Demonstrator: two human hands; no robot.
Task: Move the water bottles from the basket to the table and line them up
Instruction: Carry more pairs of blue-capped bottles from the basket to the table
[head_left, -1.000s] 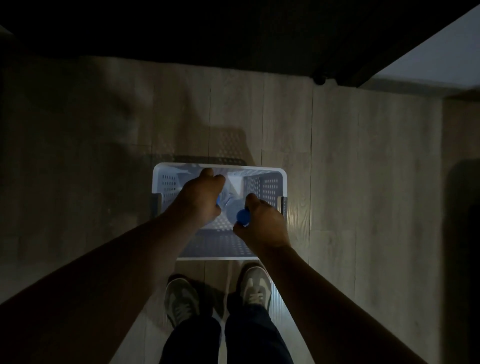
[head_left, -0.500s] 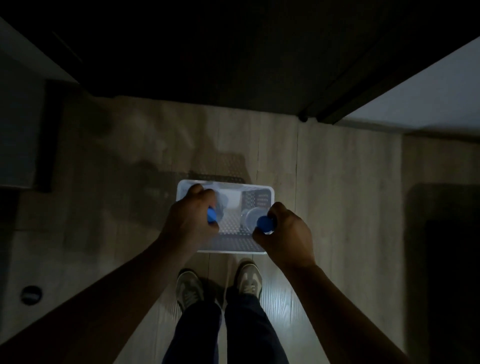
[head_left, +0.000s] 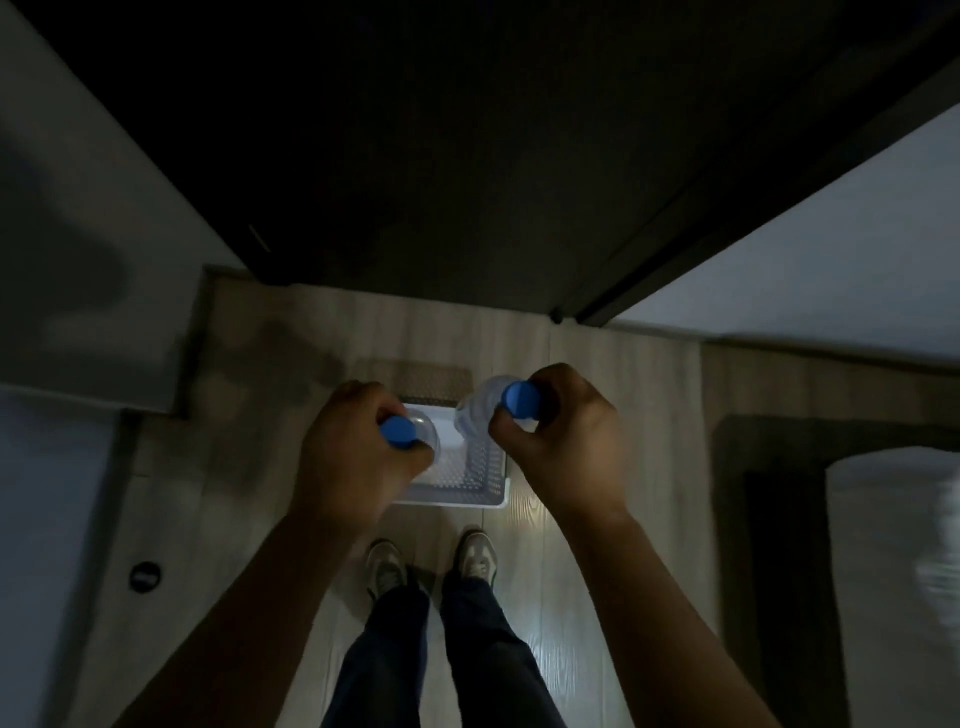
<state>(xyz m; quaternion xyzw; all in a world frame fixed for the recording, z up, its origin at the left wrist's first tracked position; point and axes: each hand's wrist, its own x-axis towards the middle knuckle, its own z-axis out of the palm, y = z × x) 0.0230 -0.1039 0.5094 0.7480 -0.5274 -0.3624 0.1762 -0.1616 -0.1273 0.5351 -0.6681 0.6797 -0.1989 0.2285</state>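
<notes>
Each of my hands holds a clear water bottle with a blue cap by its neck, high above the floor. My left hand (head_left: 353, 452) grips the left bottle (head_left: 410, 434). My right hand (head_left: 563, 441) grips the right bottle (head_left: 485, 408), which hangs slightly tilted. Far below them the white perforated basket (head_left: 467, 491) sits on the pale wood floor, partly hidden by my hands; I cannot tell whether anything lies inside. A dark table top (head_left: 441, 156) fills the upper part of the view, just beyond my hands.
My two shoes (head_left: 431, 566) stand right behind the basket. A pale surface (head_left: 805, 260) runs along the right, another light surface (head_left: 62, 208) on the left. A dark frame (head_left: 769, 519) lies at right, and a small dark round object (head_left: 145, 576) on the floor at left.
Both hands have risen out of the basket with a bottle each. The view has lifted, so the basket looks smaller and the dark table top fills more of the frame.
</notes>
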